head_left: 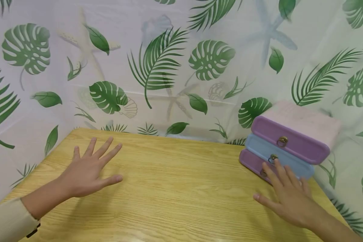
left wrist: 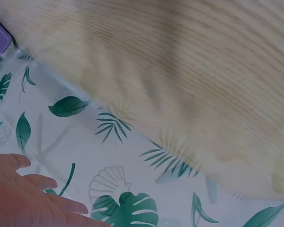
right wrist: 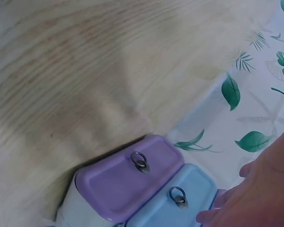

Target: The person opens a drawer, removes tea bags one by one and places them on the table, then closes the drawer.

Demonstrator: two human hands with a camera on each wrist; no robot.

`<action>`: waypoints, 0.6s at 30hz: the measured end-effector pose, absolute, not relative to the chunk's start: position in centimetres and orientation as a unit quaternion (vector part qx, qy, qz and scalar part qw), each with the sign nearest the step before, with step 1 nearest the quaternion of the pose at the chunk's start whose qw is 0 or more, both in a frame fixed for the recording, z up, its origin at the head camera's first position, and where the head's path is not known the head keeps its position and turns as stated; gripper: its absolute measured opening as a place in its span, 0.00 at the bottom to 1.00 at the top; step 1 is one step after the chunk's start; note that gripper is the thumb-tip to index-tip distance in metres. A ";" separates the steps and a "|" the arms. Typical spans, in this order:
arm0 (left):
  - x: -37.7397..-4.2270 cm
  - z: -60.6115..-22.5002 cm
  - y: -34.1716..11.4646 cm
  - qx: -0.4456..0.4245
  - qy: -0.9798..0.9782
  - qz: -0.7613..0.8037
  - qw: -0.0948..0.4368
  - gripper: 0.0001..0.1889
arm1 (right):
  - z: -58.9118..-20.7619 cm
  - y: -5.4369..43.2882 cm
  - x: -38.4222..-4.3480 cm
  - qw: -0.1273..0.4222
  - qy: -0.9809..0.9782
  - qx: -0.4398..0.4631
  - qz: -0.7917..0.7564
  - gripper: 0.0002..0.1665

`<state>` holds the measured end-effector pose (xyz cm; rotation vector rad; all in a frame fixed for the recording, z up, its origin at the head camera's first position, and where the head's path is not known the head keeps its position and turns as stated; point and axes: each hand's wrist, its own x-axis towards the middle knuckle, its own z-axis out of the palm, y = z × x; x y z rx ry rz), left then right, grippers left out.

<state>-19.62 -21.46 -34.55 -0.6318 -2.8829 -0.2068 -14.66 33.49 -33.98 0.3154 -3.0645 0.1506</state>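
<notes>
My left hand [head_left: 86, 171] hovers over the left part of the wooden table [head_left: 169, 188], its fingers straight and spread, holding nothing. On the right, my right hand [head_left: 293, 198] is held with fingers extended in front of a small drawer box [head_left: 302, 117]. The box has a pale pink top and stacked drawers: a purple upper drawer [head_left: 290, 139], a light blue middle drawer [head_left: 302, 168] and a purple bottom drawer [head_left: 251, 161]. Each front carries a bronze ring pull [right wrist: 140, 162]. In the head view the right fingertips overlap the lower drawers, and part of them is hidden.
A white sheet [head_left: 169, 111] printed with green leaves, starfish and shells hangs behind the table and along both sides. The drawer box stands at the table's back right corner, close to the sheet. Shadows of the hands fall on the wood.
</notes>
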 end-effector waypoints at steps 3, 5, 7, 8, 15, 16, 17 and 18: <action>-19.9 -34.4 -20.7 -0.220 -0.968 -0.076 0.089 0.45 | -33.3 33.5 -14.6 0.037 -0.993 0.106 0.037 0.58; -20.2 -34.1 -20.1 -0.224 -0.968 -0.078 0.085 0.45 | -32.9 33.5 -14.6 0.042 -0.993 0.107 0.033 0.58; -20.5 -33.9 -19.6 -0.228 -0.967 -0.076 0.086 0.45 | -32.5 33.5 -14.6 0.045 -0.992 0.109 0.032 0.58; -20.6 -33.8 -19.4 -0.230 -0.966 -0.076 0.086 0.45 | -32.3 33.6 -14.6 0.046 -0.992 0.110 0.033 0.58; -21.6 -33.1 -17.6 -0.242 -0.963 -0.081 0.085 0.46 | -30.9 33.8 -14.6 0.073 -0.991 0.109 0.029 0.60; -21.7 -33.0 -17.3 -0.245 -0.962 -0.083 0.084 0.46 | -30.7 33.8 -14.6 0.078 -0.991 0.107 0.030 0.60; -21.8 -32.8 -17.0 -0.248 -0.961 -0.086 0.083 0.46 | -30.5 33.8 -14.6 0.083 -0.990 0.106 0.031 0.60; -21.9 -32.7 -16.7 -0.250 -0.961 -0.089 0.082 0.46 | -30.3 33.8 -14.6 0.087 -0.990 0.105 0.032 0.60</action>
